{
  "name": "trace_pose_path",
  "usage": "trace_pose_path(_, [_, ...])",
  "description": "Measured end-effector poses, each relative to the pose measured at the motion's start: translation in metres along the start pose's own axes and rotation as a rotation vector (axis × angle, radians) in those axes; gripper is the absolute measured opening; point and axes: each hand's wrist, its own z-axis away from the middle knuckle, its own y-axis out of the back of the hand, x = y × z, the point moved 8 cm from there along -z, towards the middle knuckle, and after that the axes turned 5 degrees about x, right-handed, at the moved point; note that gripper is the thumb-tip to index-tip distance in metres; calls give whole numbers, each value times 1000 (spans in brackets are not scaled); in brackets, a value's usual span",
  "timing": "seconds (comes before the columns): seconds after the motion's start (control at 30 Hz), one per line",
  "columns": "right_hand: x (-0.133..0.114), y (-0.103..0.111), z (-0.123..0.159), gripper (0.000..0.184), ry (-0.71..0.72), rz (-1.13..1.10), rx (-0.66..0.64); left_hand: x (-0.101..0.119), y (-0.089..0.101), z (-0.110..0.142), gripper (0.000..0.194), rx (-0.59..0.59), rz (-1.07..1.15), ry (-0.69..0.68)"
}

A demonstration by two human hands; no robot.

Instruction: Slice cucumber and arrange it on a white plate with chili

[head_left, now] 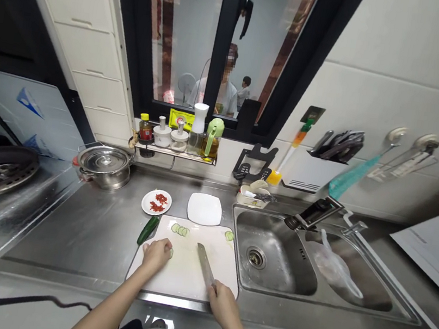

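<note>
My right hand [223,300] grips a kitchen knife [205,264] by its handle, the blade angled up and left over the white cutting board [185,286]. Curled at the board's left side, my left hand [157,255] is closed on a piece of cucumber [171,254], of which only a pale green edge shows. A short row of cucumber slices [179,230] lies overlapping near the board's far edge. More slices [229,235] rest at its far right corner. A dark green cucumber length [148,230] leans against the board's left edge.
Behind the board stand a plate of chopped red pieces [157,202] and a white square plate [204,209]. A lidded steel pot [104,165] is at left. To the right, a double sink [275,255] holds a plastic bag [334,264]. A seasoning shelf [175,152] hangs below the window.
</note>
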Motion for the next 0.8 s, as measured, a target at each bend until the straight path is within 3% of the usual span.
trace_pose_path(0.2, [-3,1,-1,28,2,-6,-12,-29,8,-1,27,99,-51,9])
trace_pose_path(0.47, [-4,-2,3,29,-10,-7,-30,-30,3,0,32,249,-96,-59])
trace_pose_path(0.6, [1,-5,1,31,-14,-18,-32,-4,0,-14,35,260,-82,-138])
trace_pose_path(0.8, [4,-3,-4,30,-18,-4,-35,52,-13,-48,38,162,-183,-306])
